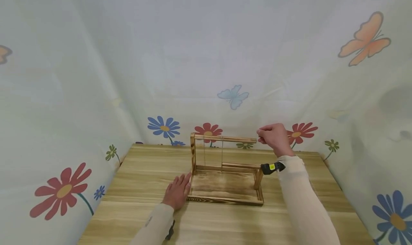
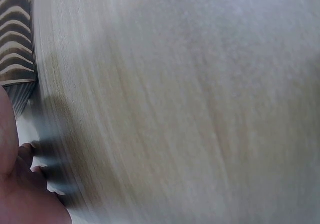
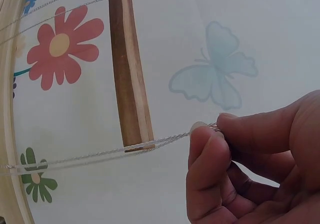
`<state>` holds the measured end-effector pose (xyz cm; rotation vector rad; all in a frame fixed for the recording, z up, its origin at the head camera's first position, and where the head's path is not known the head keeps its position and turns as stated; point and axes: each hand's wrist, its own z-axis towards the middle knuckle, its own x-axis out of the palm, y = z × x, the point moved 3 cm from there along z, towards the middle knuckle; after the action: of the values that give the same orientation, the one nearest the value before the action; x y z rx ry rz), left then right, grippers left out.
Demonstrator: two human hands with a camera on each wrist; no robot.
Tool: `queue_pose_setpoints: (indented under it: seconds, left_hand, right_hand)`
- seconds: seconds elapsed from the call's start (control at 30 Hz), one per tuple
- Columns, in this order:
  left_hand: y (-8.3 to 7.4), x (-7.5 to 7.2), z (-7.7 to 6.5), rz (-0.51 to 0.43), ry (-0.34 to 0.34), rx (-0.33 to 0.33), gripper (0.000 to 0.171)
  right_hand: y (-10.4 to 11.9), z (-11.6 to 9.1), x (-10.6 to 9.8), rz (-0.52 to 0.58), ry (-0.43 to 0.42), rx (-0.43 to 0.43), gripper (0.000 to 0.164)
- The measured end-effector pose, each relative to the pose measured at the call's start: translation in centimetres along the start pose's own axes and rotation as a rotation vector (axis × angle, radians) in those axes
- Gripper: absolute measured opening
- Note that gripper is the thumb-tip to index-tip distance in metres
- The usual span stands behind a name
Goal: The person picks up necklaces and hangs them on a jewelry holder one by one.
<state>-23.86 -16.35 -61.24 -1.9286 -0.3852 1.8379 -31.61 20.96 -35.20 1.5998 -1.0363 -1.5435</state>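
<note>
A wooden jewellery stand (image 1: 193, 153) with a tray base and two horizontal bars stands on the table. At the free right end of its upper bar (image 1: 239, 139), my right hand (image 1: 273, 137) pinches a thin silver chain (image 3: 95, 156) between thumb and forefinger. In the right wrist view the chain's two strands run from the fingertips across the bar's end; whether they loop round it I cannot tell. My left hand (image 1: 177, 193) rests beside the tray's left edge, fingers extended. The left wrist view shows only part of that hand and the stand's dark-striped corner (image 2: 17, 39).
Two thin chains hang from the upper bar, a left one (image 1: 204, 152) and a right one (image 1: 222, 152). The lower bar (image 1: 241, 165) is held by a short post (image 1: 258, 180). Behind the wooden table (image 1: 145, 166) hangs a flower-and-butterfly curtain (image 1: 193, 59).
</note>
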Motion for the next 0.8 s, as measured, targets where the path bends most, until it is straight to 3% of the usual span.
queue_pose_setpoints:
  seconds: [0.4,0.8]
  left_hand:
    - [-0.5,-0.5,-0.3,0.013,0.012,-0.018,0.051]
    - [0.1,0.0,0.1,-0.001,-0.001,-0.01,0.054]
  right_hand:
    - [-0.7,0.3,1.0,0.242,0.067,0.086,0.036]
    - [-0.5,0.8,2.0,0.344,0.045,0.09,0.035]
